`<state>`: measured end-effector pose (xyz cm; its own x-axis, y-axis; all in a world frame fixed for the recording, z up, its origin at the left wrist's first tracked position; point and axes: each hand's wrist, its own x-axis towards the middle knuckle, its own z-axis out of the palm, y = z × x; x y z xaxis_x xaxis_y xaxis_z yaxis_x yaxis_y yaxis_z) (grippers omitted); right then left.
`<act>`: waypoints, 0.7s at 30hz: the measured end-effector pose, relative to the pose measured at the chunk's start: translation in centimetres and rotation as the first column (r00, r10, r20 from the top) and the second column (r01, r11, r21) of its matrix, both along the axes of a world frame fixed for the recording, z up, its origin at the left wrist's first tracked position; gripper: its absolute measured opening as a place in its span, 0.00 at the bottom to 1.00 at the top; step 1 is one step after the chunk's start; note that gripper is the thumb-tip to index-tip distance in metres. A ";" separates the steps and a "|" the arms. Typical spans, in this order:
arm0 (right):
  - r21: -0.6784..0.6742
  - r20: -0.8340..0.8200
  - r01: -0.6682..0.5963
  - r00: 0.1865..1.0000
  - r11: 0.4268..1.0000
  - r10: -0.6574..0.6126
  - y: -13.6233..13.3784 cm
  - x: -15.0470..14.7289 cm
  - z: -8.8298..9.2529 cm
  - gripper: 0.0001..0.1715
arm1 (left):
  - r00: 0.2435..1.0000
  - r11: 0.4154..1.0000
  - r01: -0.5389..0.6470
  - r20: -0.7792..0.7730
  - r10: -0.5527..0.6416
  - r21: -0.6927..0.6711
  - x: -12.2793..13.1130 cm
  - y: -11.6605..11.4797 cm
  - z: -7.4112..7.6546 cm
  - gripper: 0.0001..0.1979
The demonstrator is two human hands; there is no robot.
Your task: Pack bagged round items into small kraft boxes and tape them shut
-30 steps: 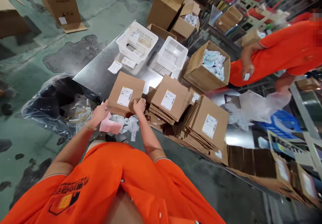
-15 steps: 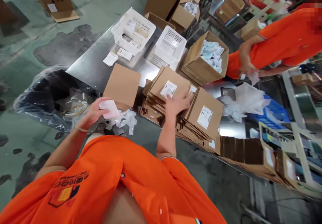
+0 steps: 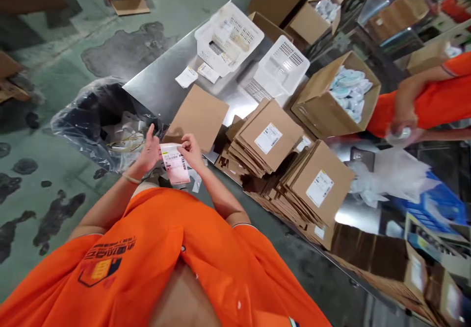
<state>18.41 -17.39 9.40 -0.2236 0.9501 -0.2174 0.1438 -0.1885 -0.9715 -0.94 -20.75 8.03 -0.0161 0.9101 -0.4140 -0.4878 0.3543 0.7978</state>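
In front of my waist hangs a printed shipping label (image 3: 175,166), with a yellow strip and a barcode facing me. My right hand (image 3: 192,151) pinches its upper right corner between thumb and fingers. At the label's left edge, my left hand (image 3: 148,151) has its fingers stretched upward; whether its palm touches the label I cannot tell. Just beyond both hands sits a plain brown carton (image 3: 200,113) on the metal table (image 3: 150,87). To its right are stacked flat cardboard pieces with white labels, one pile (image 3: 270,133) beside another (image 3: 322,182).
A bin lined with clear plastic (image 3: 79,121) stands left of the table. Two white baskets (image 3: 230,33) and some paper slips (image 3: 187,77) lie at the back. An open carton of wrapped items (image 3: 324,104) stands farther right, near a co-worker's hands (image 3: 403,121).
My right hand has left the cardboard pile and now grips the label. The label has turned its printed side toward me, and my left hand's fingers have straightened. The view has shifted.
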 end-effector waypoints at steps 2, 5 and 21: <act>0.033 -0.010 -0.031 0.999 0.999 0.031 0.3 0.0 0.1 0.13 | 0.995 0.995 0.090 -0.052 -0.088 0.046 0.4 -0.6 0.8 0.61; 0.027 -0.002 -0.028 1.000 0.999 0.028 0.5 0.3 -0.1 0.11 | 0.977 0.987 0.158 -0.149 -0.151 0.037 1.0 -0.7 1.7 0.45; 0.366 0.441 0.309 0.773 0.878 -0.456 8.9 5.1 1.4 0.06 | 0.840 0.817 0.497 -0.074 -0.537 -0.292 2.7 2.5 -1.4 0.24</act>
